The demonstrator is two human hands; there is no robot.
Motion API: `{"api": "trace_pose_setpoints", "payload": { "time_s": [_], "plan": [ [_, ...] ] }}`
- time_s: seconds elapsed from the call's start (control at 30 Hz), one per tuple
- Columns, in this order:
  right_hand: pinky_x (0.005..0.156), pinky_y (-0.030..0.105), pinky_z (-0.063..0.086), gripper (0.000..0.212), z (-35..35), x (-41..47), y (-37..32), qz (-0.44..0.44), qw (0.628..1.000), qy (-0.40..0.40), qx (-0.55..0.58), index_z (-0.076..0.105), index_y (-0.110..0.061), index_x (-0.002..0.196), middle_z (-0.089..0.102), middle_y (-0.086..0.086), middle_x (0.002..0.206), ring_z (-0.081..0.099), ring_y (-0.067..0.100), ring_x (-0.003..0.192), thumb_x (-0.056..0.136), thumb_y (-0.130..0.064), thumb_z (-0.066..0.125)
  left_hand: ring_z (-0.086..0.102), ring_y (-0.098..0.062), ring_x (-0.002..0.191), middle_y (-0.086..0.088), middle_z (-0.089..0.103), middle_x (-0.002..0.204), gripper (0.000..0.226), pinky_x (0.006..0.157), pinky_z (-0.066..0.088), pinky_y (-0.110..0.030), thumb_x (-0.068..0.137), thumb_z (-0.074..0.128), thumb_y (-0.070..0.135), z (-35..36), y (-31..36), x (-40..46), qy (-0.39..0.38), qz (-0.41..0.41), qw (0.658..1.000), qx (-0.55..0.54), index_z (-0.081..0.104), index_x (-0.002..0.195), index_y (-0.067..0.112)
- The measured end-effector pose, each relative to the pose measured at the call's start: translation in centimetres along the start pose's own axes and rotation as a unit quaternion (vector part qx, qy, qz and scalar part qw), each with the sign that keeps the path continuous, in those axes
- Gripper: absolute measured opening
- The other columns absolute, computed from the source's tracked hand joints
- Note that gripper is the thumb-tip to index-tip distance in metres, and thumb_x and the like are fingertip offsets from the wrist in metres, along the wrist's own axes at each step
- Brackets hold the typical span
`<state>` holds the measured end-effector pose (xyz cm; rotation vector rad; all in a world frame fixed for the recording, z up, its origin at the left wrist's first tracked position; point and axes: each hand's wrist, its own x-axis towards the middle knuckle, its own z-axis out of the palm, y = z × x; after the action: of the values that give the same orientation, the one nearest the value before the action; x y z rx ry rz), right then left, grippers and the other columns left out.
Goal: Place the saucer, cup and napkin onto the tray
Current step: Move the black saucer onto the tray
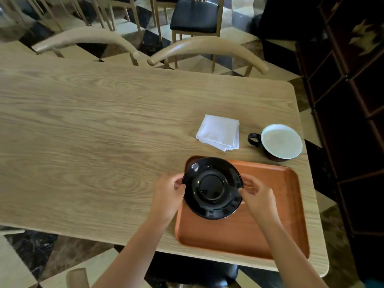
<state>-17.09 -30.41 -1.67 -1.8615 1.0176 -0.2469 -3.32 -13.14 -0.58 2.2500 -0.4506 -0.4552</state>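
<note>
A glossy black saucer (213, 187) is over the left part of the orange-brown tray (276, 215); whether it rests on the tray or hovers just above it I cannot tell. My left hand (167, 195) grips its left rim and my right hand (258, 197) grips its right rim. A folded white napkin (219, 132) lies on the table beyond the tray. To the napkin's right stands a dark cup (279, 142) with a pale inside, its handle pointing left.
The light wooden table (93, 132) ends just right of the tray and cup. Two curved wooden chair backs (205, 47) stand along the far edge. A dark cabinet (353, 100) lines the right side. A dark stool seat shows below the near edge.
</note>
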Motion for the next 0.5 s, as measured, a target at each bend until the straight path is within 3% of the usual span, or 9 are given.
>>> {"api": "trace_pose_setpoints", "payload": {
  "time_s": [0.2, 0.3, 0.43, 0.5],
  "plan": [
    [0.08, 0.023, 0.048, 0.036, 0.3, 0.6, -0.1, -0.006, 1.0, -0.007, 0.016, 0.066, -0.026, 0.101, 0.069, -0.013, 0.089, 0.062, -0.003, 0.085, 0.079, 0.001, 0.062, 0.061, -0.016, 0.065, -0.003, 0.071, 0.077, 0.032, 0.06, 0.037, -0.007, 0.077, 0.061, -0.004, 0.1, 0.5, 0.6, 0.02, 0.026, 0.999, 0.016, 0.071, 0.103, 0.012],
    [0.079, 0.023, 0.051, 0.036, 0.3, 1.0, -0.3, -0.005, 1.0, -0.019, 0.021, 0.066, -0.028, 0.1, 0.069, -0.014, 0.088, 0.062, -0.004, 0.083, 0.079, 0.0, 0.061, 0.064, -0.02, 0.073, -0.009, 0.073, 0.085, 0.03, 0.072, 0.046, -0.026, 0.077, 0.061, -0.004, 0.1, 0.3, 0.8, 0.017, 0.01, 1.0, 0.015, 0.071, 0.102, 0.01],
    [0.069, -0.001, 0.042, 0.035, 0.3, 1.6, -0.6, -0.021, 0.999, -0.03, 0.009, 0.066, -0.029, 0.098, 0.067, -0.024, 0.084, 0.059, -0.015, 0.08, 0.078, -0.001, 0.061, 0.064, -0.017, 0.076, -0.004, 0.072, 0.092, 0.03, 0.075, 0.047, -0.026, 0.078, 0.06, -0.003, 0.0, 0.3, 0.8, 0.012, -0.01, 1.0, -0.004, 0.071, 0.101, 0.013],
    [0.065, -0.004, 0.039, 0.034, 0.1, 1.6, -0.7, -0.022, 0.999, -0.039, 0.004, 0.066, -0.03, 0.098, 0.066, -0.026, 0.083, 0.057, -0.018, 0.077, 0.078, -0.003, 0.061, 0.063, -0.013, 0.074, 0.0, 0.072, 0.09, 0.03, 0.072, 0.047, -0.023, 0.078, 0.06, -0.003, -0.2, 0.4, 0.8, 0.001, -0.006, 1.0, -0.012, 0.071, 0.099, 0.016]
  ]
}}
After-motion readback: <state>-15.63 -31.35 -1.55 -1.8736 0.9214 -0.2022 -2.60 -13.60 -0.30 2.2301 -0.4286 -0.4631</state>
